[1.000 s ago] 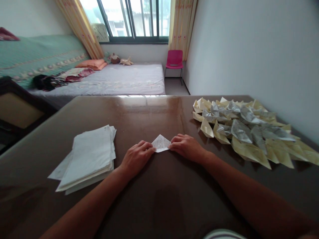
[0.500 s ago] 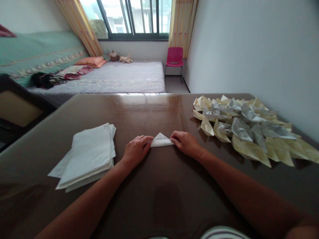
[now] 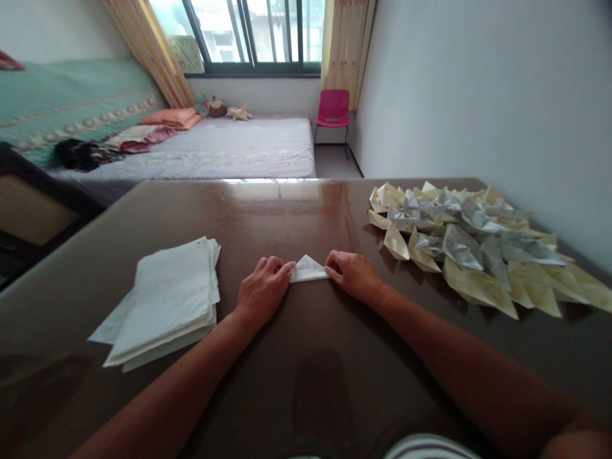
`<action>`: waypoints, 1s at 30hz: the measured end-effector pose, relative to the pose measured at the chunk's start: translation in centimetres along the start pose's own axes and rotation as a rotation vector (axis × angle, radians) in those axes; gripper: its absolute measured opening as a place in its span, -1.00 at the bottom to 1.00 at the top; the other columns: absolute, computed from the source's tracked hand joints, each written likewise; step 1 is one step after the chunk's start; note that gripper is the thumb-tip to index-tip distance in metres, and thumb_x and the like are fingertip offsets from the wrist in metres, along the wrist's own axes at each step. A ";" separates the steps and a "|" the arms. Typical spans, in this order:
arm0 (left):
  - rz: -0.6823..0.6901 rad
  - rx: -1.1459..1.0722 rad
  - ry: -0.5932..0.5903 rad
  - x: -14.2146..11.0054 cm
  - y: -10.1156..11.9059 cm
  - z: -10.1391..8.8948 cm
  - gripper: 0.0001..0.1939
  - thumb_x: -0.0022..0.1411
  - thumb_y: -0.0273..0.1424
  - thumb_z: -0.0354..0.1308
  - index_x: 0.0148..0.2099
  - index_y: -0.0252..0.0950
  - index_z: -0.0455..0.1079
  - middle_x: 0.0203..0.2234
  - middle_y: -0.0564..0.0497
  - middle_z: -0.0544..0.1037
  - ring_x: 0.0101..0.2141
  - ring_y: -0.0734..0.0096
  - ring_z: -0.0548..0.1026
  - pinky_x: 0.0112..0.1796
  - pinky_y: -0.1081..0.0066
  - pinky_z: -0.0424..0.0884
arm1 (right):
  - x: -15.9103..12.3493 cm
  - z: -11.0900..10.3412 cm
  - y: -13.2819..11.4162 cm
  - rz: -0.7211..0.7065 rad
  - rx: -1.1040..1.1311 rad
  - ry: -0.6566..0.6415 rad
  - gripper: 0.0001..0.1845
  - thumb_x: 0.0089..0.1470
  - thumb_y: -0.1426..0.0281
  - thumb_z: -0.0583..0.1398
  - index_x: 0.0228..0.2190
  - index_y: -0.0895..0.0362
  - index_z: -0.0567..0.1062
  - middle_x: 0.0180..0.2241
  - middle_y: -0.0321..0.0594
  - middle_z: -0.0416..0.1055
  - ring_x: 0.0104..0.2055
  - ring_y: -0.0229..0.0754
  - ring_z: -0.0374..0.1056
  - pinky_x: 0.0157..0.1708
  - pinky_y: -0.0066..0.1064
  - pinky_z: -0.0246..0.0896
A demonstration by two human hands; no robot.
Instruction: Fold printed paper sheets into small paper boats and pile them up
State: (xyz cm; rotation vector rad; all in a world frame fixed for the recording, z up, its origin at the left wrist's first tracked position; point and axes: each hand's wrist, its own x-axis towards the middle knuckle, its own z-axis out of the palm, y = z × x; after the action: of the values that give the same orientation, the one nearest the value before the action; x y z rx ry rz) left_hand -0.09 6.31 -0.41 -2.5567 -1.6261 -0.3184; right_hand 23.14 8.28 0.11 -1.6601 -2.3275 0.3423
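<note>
A folded sheet of paper point(image 3: 308, 270) with a peaked top and a flat band along its near edge lies at the middle of the table. My left hand point(image 3: 264, 285) pinches its left end between thumb and fingers. At the right end, the thumb and fingers of my right hand point(image 3: 354, 275) are closed on the paper too. Printed lines show on the peak. Both ends of the fold are partly hidden by my fingertips.
Left of my left arm lies a stack of white paper sheets point(image 3: 167, 299). Many folded paper boats point(image 3: 461, 247) crowd the right side of the brown glossy table point(image 3: 282, 210), beside the wall. Beyond it stand a bed point(image 3: 248, 150) and a pink chair point(image 3: 333, 109).
My fingers have shifted slightly at both ends of the folded paper, and its near band looks narrower at the right. The whole view has moved a little.
</note>
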 end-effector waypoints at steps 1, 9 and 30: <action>0.053 0.020 0.033 -0.1 0.1 0.0 -0.67 0.34 -0.36 -0.03 0.13 -0.07 0.30 -0.09 -0.04 0.42 -0.04 0.23 0.32 -0.19 0.32 0.37 | 0.0 0.0 0.0 0.002 -0.004 -0.001 -0.84 0.15 0.25 0.12 -0.36 0.05 0.41 -0.37 -0.31 0.48 -0.37 -0.25 0.34 -0.47 -0.43 -0.12; 0.380 0.046 -0.093 -0.3 0.3 -0.6 -0.57 0.33 -0.47 -0.03 0.22 -0.15 0.19 -0.02 -0.05 0.40 -0.03 0.25 0.33 -0.11 0.30 0.37 | 0.0 -0.1 -0.1 -0.006 -0.040 -0.011 -0.84 0.18 0.25 0.10 -0.34 0.06 0.40 -0.36 -0.31 0.47 -0.37 -0.25 0.33 -0.46 -0.43 -0.06; 0.287 0.182 -0.108 -1.3 1.3 -1.6 -0.63 0.32 -0.48 -0.03 0.16 -0.27 0.26 -0.08 -0.10 0.44 -0.08 0.21 0.37 -0.17 0.26 0.36 | -3.5 -1.9 -4.1 -0.167 -0.452 -0.215 -0.62 0.18 0.56 -0.04 0.00 0.29 0.39 -0.11 0.14 0.40 -0.19 -0.06 0.37 -0.32 -0.28 0.22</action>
State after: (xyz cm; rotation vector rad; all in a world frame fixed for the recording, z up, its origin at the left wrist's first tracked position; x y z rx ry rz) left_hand 0.30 4.28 0.89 -2.6540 -1.2271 -0.0080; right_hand 21.31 3.72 3.04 -1.6601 -2.8460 -0.0507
